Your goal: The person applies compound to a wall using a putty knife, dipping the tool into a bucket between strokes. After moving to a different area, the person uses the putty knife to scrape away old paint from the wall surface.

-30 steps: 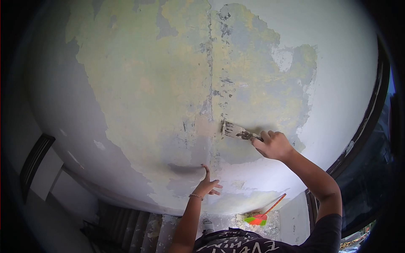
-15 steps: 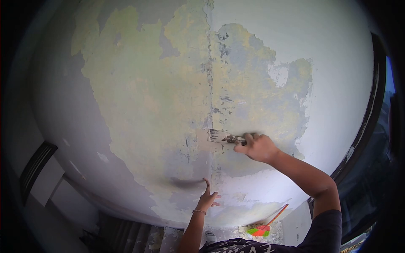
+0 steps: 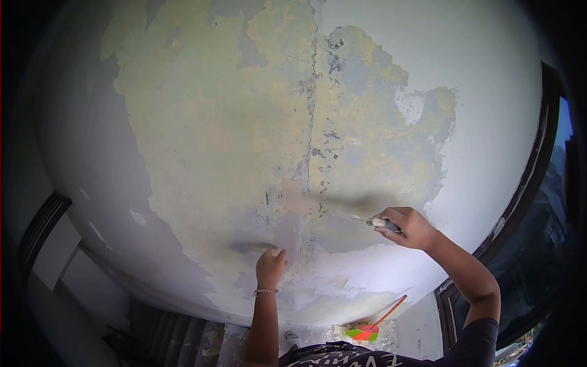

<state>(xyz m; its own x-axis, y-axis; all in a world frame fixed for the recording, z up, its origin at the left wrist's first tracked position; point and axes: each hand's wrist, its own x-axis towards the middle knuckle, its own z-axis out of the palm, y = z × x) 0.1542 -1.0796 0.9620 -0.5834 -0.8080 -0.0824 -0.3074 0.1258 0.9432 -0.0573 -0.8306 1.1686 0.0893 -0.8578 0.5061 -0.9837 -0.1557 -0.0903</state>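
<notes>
My right hand (image 3: 413, 227) grips a putty knife (image 3: 386, 225) by its handle. Its blade shows nearly edge-on and points left toward the wall, and a soft shadow falls on the wall above it. Lower and to the left, my left hand (image 3: 271, 268) is closed, with the fingers curled in and the back of the hand toward me. Nothing shows in it, and the palm side is hidden. Before both hands stands a wall (image 3: 214, 134) with large patches of peeled paint, yellowish-green and grey. A vertical crack (image 3: 312, 110) with dark chipped spots runs down its middle.
A broom (image 3: 367, 331) with an orange handle and red-green bristles lies at the wall's foot, among scattered flakes. Steps (image 3: 174, 336) go down at the lower left. At right is a dark-framed window (image 3: 532, 177); a dark-framed opening (image 3: 43, 229) is at left.
My right hand has drawn the putty knife off the crack, to the right and slightly down. My left hand has moved left and up, and its spread fingers have closed. The view has shifted slightly.
</notes>
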